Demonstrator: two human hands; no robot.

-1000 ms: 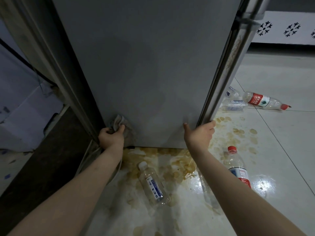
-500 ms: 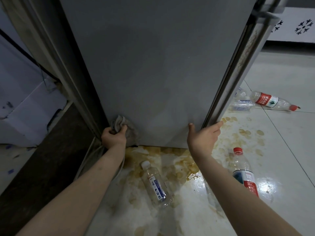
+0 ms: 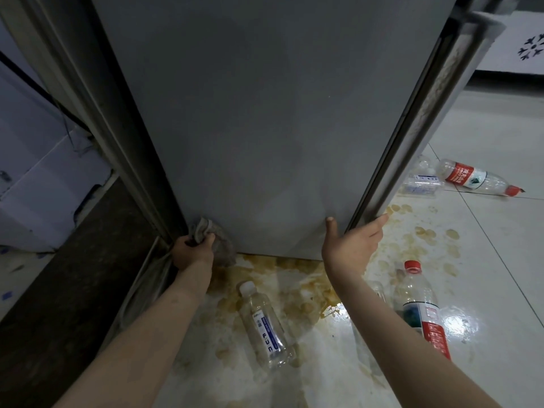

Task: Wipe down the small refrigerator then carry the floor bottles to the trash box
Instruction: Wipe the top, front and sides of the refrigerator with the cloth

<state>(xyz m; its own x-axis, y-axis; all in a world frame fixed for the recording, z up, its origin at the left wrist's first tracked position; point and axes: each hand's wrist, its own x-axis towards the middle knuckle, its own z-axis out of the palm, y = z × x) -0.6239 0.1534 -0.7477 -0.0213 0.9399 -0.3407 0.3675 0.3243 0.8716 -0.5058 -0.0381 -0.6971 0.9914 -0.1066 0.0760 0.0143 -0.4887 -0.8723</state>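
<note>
The grey side panel of the small refrigerator (image 3: 265,113) fills the view. My left hand (image 3: 192,251) grips a crumpled grey cloth (image 3: 212,237) against the panel's lower left corner. My right hand (image 3: 350,245) rests against the lower right corner with fingers straight, thumb on the panel, fingertips at the door seam. Empty plastic bottles lie on the tiled floor: a white-capped bottle (image 3: 265,325) between my arms, a red-capped bottle (image 3: 421,307) by my right forearm, another red-label bottle (image 3: 477,178) and a clear bottle (image 3: 421,181) behind the fridge's right edge.
Brown spill stains (image 3: 297,278) spread over the glossy tiles under and right of the fridge. A dark strip of floor (image 3: 59,290) and a white box (image 3: 44,195) lie to the left. A white panel with snowflake cutouts (image 3: 530,48) stands at the far right.
My right hand's fingers have straightened and slid to the right along the fridge's lower corner. The left hand still holds the cloth at the same corner. The view shifted slightly.
</note>
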